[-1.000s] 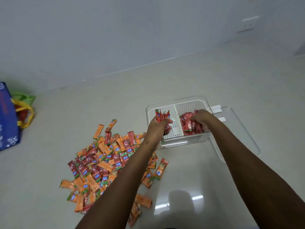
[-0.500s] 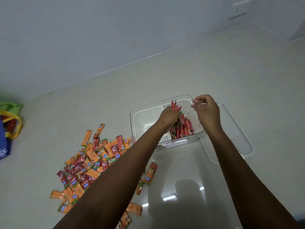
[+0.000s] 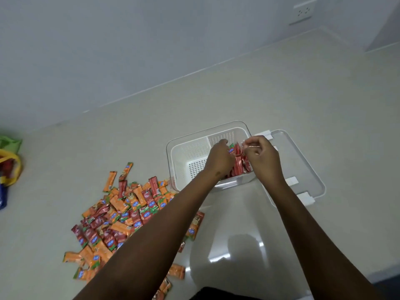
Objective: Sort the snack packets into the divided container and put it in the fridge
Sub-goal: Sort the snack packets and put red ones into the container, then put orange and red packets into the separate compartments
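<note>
A clear divided container (image 3: 171,156) with a white perforated insert stands on the floor. Its right compartment holds upright red packets (image 3: 239,164); the left compartment (image 3: 194,156) looks bare. My left hand (image 3: 219,158) reaches down into the right compartment and grips a bunch of red packets, fingertips hidden among them. My right hand (image 3: 260,158) is just right of them, fingers curled, pinching at the container's right rim. A loose pile of orange and red snack packets (image 3: 121,215) lies on the floor to the left, partly under my left forearm.
The clear container lid (image 3: 303,165) with white clips lies flat right of the container. A green, yellow and blue bag (image 3: 8,167) sits at the far left edge. A wall with a socket (image 3: 302,11) runs behind. Glossy floor reflects light near me.
My left hand has carried its bunch of red packets from above the left compartment rightward and lowered it into the right compartment. My right hand let go of its packets and rose to the rim.
</note>
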